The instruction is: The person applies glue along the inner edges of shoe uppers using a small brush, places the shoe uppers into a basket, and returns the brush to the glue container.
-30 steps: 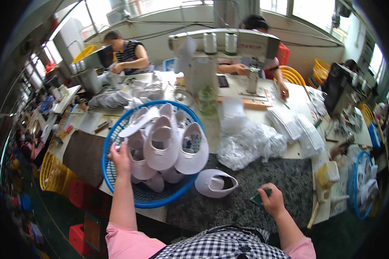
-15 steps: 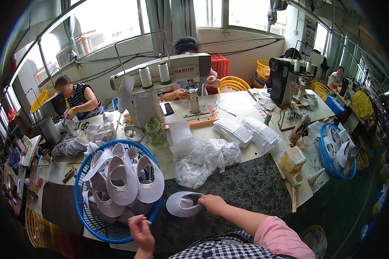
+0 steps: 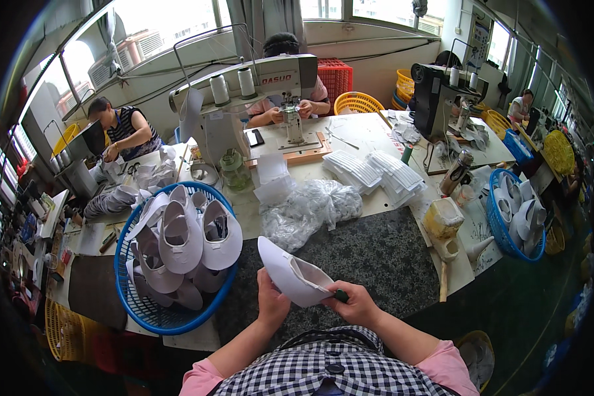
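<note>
A white shoe upper (image 3: pixel 285 269) is held up over the dark mat, tilted, with its opening toward the right. My left hand (image 3: pixel 272 302) is closed on its left edge, thumb against the white outer side. At the other end my right hand (image 3: pixel 355 306) grips the upper near its opening. A short dark green piece (image 3: pixel 340 296), perhaps a tool's handle, shows between the right hand's fingers; its kind is not clear. To the left, a blue basket (image 3: pixel 127 300) is heaped with white shoe uppers (image 3: pixel 180 237).
Beyond the speckled mat (image 3: pixel 393 254) lie a clear plastic bag of pieces (image 3: pixel 307 208) and stacks of white strips (image 3: pixel 376 175). A yellowish block (image 3: pixel 444 218) and wooden handle (image 3: pixel 443 282) are at the right. A person (image 3: pixel 280 46) works at the sewing machine (image 3: pixel 244 86) opposite.
The upper has come up off the mat and turned. My left hand has moved from beside the basket to grip it. The dark green piece now shows in my right hand.
</note>
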`<state>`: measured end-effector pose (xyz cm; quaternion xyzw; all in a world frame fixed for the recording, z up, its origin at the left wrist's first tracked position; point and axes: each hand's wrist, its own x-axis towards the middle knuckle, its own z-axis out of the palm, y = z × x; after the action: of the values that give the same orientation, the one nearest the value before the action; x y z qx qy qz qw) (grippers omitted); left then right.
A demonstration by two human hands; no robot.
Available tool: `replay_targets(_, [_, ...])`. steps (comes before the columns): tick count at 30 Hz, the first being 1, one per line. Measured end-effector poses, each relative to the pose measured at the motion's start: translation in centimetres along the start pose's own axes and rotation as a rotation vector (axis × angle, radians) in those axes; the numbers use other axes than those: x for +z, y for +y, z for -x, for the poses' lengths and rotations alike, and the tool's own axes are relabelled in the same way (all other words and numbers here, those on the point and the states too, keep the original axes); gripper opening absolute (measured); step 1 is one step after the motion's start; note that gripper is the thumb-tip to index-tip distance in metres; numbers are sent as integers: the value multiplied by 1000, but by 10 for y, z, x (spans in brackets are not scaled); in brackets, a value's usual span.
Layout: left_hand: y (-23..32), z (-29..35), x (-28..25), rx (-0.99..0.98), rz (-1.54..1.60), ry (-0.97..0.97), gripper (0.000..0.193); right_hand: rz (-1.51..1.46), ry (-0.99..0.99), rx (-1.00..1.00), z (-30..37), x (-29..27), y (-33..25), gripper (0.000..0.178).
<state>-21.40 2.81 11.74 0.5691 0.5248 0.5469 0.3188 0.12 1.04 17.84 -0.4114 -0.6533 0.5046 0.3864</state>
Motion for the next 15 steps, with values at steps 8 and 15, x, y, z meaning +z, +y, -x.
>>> replay_targets(8, [21, -29, -24, -150, 296, 191, 11, -288, -111, 281, 42, -45, 0, 27])
replay_targets(15, [87, 0, 13, 220, -218, -88, 42, -647, -20, 518, 33, -99, 11, 31])
